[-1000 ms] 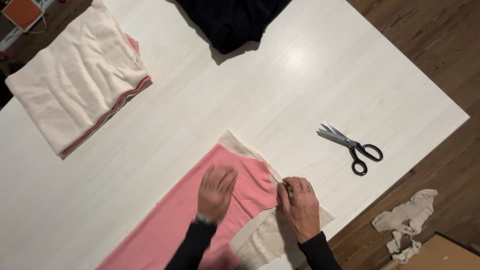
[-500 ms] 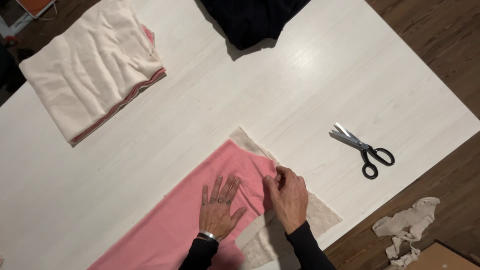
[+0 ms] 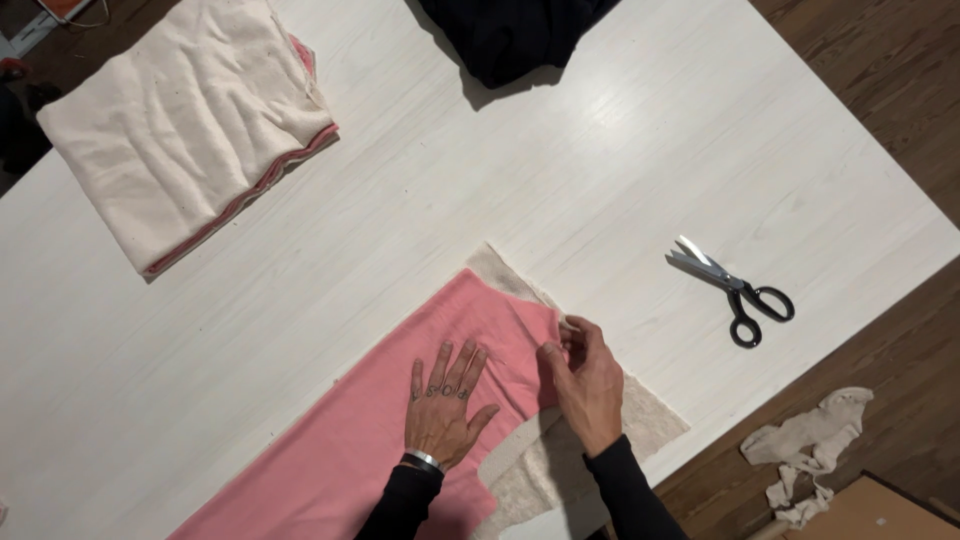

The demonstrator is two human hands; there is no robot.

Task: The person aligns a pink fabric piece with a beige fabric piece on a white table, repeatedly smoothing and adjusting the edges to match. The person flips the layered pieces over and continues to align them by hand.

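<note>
Pink cloth (image 3: 340, 455) lying over cream felt (image 3: 640, 420); black-handled scissors (image 3: 735, 290) resting on white table (image 3: 560, 170).

A white wood-grain table (image 3: 620, 170) stands on dark brown plank floor (image 3: 880, 70).

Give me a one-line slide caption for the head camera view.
Left hand flat on pink fabric, right hand pinching its edge, scissors nearby.

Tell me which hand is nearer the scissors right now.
Right. The right hand pinches the pink fabric at its edge, on the side toward the scissors; the left hand lies flat on the fabric, farther away.
</note>
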